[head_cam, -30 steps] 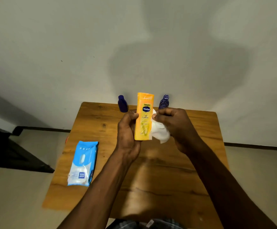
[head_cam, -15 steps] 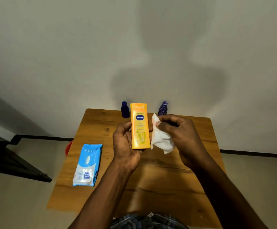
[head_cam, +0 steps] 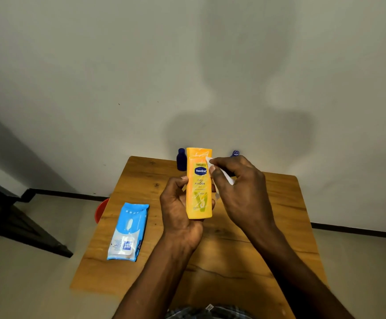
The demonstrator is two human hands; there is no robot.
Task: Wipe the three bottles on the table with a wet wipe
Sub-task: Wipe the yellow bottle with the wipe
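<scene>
1. The lotion bottle is yellow-orange, with a dark blue oval logo lettered in white and a pale green leaf-like motif low on its front.
2. The wipe is white.
3. The small bottle is dark blue all over.
4. Another blue bottle shows a blue top with lighter markings; the rest is hidden.
5. The wipes pack is light blue with a white lower part, a row of white dots, and a small dark blue label square.
6. The table is warm brown wood with darker grain lines and knots.
7. The wall is off-white with grey shadows.
8. A red object peeks from the table's edge.
9. The floor is beige.
</scene>
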